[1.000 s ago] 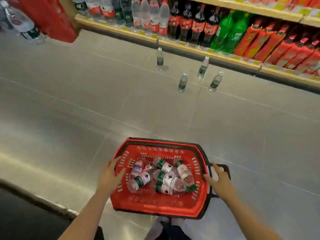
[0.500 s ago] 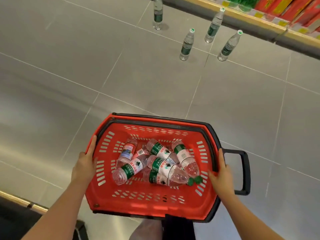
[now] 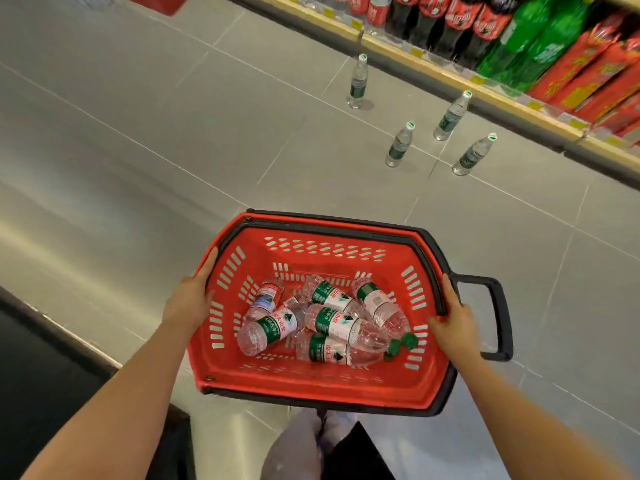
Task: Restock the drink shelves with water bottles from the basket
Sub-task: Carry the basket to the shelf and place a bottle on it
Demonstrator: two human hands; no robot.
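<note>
My left hand is clamped on the left rim of the red basket, thumb lying along the top edge and the other fingers hidden on the outside of the wall. My right hand grips the right rim the same way, thumb pointing up along the black trim, just beside the black pull handle that sticks out to the right. Both forearms reach forward and the basket is carried between them, above my legs.

Ahead on the grey tiled floor stand 4 upright water bottles with green labels: 1 furthest left, 1 nearer to me, 1 close to the shelf, and 1 furthest right. They stand apart from each other, between the basket and the low drink shelf, which holds dark cola bottles, green bottles and red packs.

Inside the basket lie about 6 clear water bottles on their sides, piled against each other on the bottom, green caps toward my right hand.
</note>
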